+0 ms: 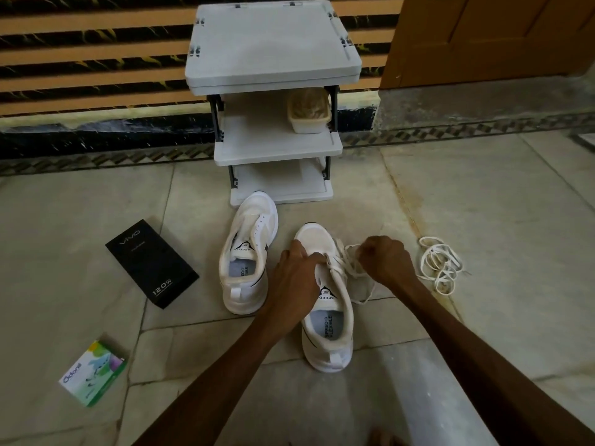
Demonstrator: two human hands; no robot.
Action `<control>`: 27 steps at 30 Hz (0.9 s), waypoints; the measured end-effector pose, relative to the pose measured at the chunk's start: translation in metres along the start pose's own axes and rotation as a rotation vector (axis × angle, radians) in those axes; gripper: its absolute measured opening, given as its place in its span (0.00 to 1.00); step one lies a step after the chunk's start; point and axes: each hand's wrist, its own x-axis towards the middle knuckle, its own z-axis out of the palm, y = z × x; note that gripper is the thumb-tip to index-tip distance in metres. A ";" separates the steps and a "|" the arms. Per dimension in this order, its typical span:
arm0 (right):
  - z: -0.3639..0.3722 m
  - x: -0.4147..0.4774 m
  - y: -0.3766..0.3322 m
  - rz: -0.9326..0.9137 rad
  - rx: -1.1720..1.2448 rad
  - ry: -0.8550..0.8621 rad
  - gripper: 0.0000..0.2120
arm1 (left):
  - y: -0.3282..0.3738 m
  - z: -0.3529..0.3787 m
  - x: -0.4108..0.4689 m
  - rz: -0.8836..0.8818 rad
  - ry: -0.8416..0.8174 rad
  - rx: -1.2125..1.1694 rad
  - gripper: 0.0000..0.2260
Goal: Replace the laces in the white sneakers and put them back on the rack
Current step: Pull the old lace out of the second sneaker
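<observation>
Floor-level lacing: near sneaker [328, 329] is lying on the tiles, toe toward the rack [273, 49], with its lace [351, 268] partly strung through the lower eyelets. On it, the left hand [297, 268] is pinching the upper at the eyelets. The right hand [386, 260] is curling into a fist around the lace's slack and drawing it rightward. Lace tip is hiding inside that fist, probably. Risk, as judged: an overhard pull is threatening to drag the far end out of an eyelet, or to skid the shoe on smooth tile. Second sneaker [248, 255], unlaced, is sitting just beside. Loose lace bundle [439, 268], lying to the right, is inviting an old-new mix-up.
</observation>
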 end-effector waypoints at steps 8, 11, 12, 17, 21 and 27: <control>0.013 0.000 -0.025 -0.282 -0.157 -0.084 0.10 | -0.001 0.005 0.010 0.020 -0.036 0.091 0.17; 0.011 -0.002 -0.028 -0.385 -0.293 0.019 0.08 | -0.002 0.007 0.012 0.022 -0.063 0.109 0.17; 0.009 -0.003 -0.028 -0.409 -0.344 0.064 0.09 | -0.002 0.008 0.013 0.022 -0.064 0.106 0.16; -0.002 0.013 -0.029 -0.394 -0.311 -0.008 0.11 | -0.002 0.009 0.012 0.008 -0.054 0.098 0.15; -0.002 0.017 -0.021 -0.422 -0.322 -0.099 0.13 | 0.000 0.009 0.012 0.014 -0.037 0.110 0.15; 0.015 0.008 -0.022 -0.362 -0.163 -0.067 0.08 | -0.001 0.009 0.011 0.015 -0.028 0.097 0.14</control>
